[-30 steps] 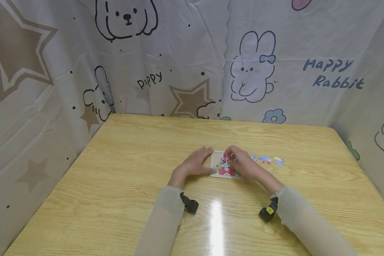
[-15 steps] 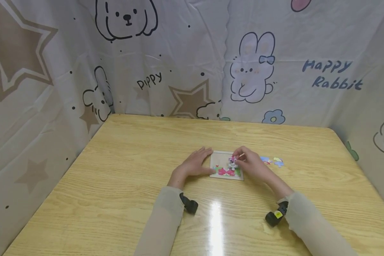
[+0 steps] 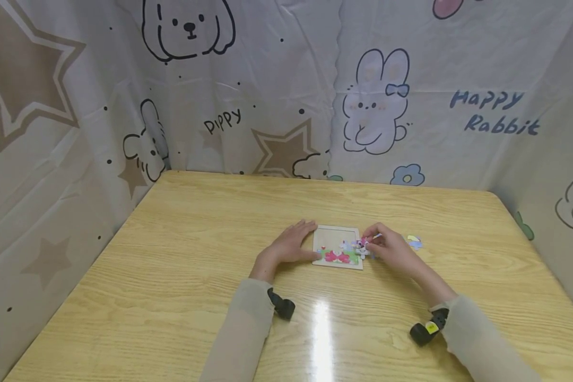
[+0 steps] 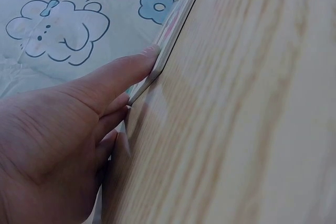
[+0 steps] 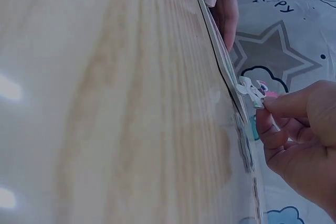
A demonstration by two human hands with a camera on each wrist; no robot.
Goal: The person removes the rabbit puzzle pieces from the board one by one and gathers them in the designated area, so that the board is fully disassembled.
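Observation:
In the head view, a square wooden puzzle tray (image 3: 335, 228) lies on the table with pink and green puzzle pieces (image 3: 338, 257) along its near side. My left hand (image 3: 293, 244) rests at the tray's left side, fingers extended; its thumb (image 4: 134, 69) lies on the rim near a corner in the left wrist view. My right hand (image 3: 392, 249) pinches a puzzle piece (image 3: 362, 246) printed with a pink-and-white animal face, over the tray's right edge. The right wrist view shows this piece (image 5: 253, 92) tilted between thumb and fingers. A pale puzzle piece (image 3: 347, 245) shows just left of it.
A loose blue-and-yellow puzzle piece (image 3: 414, 242) lies right of my right hand, which hides the table under it. The wooden table (image 3: 210, 239) ends at a printed curtain (image 3: 277, 95) behind and at both sides.
My right hand has carried the animal-face puzzle piece rightward from the tray's middle to its right edge, baring more of the tray's floor. The left hand stays in place.

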